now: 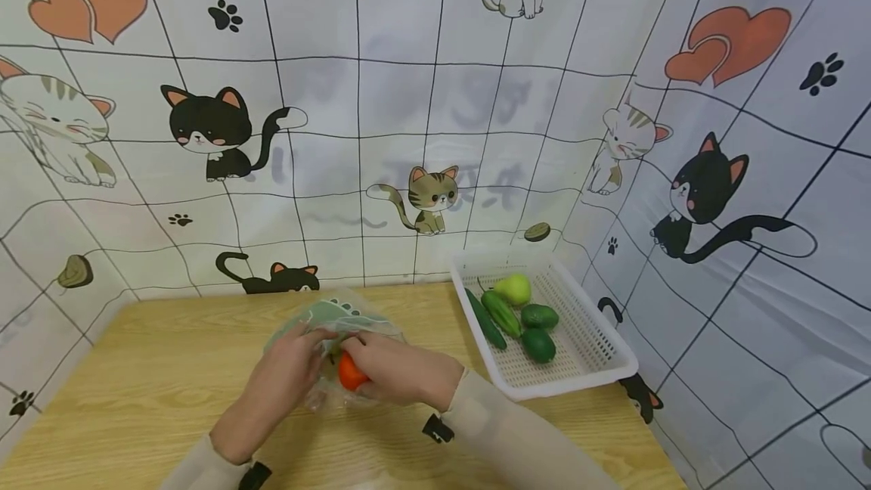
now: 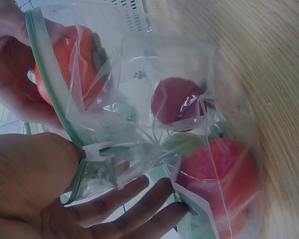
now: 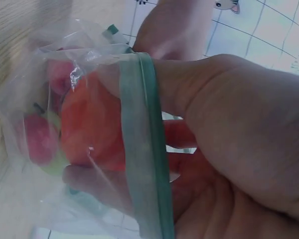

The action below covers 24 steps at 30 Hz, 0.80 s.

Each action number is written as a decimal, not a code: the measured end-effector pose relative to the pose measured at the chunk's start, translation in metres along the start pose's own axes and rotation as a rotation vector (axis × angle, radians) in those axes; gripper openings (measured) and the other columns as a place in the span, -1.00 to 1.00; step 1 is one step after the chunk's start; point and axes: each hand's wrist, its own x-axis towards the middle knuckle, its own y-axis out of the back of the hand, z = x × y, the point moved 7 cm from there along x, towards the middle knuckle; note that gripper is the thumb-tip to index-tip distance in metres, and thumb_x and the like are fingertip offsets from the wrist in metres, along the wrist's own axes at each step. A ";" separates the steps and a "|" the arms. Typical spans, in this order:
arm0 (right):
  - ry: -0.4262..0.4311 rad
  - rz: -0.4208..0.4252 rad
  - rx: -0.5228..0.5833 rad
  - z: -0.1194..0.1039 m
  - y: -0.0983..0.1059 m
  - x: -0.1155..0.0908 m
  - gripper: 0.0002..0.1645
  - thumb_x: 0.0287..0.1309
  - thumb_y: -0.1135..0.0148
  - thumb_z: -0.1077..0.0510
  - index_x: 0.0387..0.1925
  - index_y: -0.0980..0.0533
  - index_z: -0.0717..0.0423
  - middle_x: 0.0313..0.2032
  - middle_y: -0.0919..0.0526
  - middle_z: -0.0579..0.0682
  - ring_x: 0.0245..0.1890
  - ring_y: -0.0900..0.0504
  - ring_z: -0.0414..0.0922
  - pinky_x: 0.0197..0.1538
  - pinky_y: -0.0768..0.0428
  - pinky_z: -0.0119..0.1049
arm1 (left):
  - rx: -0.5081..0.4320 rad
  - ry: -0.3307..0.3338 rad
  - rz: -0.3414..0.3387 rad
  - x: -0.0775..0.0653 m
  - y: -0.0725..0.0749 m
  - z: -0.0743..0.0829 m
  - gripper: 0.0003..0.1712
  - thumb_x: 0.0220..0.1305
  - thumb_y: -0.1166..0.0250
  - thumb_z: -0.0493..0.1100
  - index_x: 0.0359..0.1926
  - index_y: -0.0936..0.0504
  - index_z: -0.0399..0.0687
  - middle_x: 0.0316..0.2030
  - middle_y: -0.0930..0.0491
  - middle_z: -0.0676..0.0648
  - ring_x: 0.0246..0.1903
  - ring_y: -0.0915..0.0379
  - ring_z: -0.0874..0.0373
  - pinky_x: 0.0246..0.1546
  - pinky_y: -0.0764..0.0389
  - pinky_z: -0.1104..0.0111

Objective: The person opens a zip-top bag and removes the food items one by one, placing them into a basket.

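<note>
A clear zip bag (image 1: 333,314) with a green seal strip lies over the wooden table, its mouth toward me. My right hand (image 1: 401,370) reaches inside that mouth and grips a round orange-red fruit (image 1: 350,373) with a green leafy top (image 2: 98,52). At the slider end of the strip, my left hand (image 1: 284,373) holds the bag's edge, other fingers spread beneath the plastic. Deeper in the bag are a dark red round fruit (image 2: 175,102) and a larger red fruit (image 2: 220,167), with something yellow-green beside them.
To the right stands a white perforated basket (image 1: 599,370). It holds a cucumber (image 1: 485,321), a green pepper (image 1: 501,313), a green pear (image 1: 515,289) and two dark green oval fruits (image 1: 538,345). Cat-printed sheeting (image 1: 381,97) surrounds the wooden table (image 1: 150,376).
</note>
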 end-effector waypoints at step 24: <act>0.007 0.234 0.239 0.014 0.040 -0.038 -0.16 0.46 -0.62 0.15 0.63 -0.44 0.06 0.49 -0.64 0.08 0.29 -0.79 -0.10 0.30 -0.75 -0.46 | -0.110 0.007 -0.095 0.002 -0.017 -0.016 -0.59 0.32 -0.44 -0.55 0.12 -0.88 -0.20 0.07 -0.86 -0.34 0.15 -0.76 -0.33 0.20 -0.83 -0.27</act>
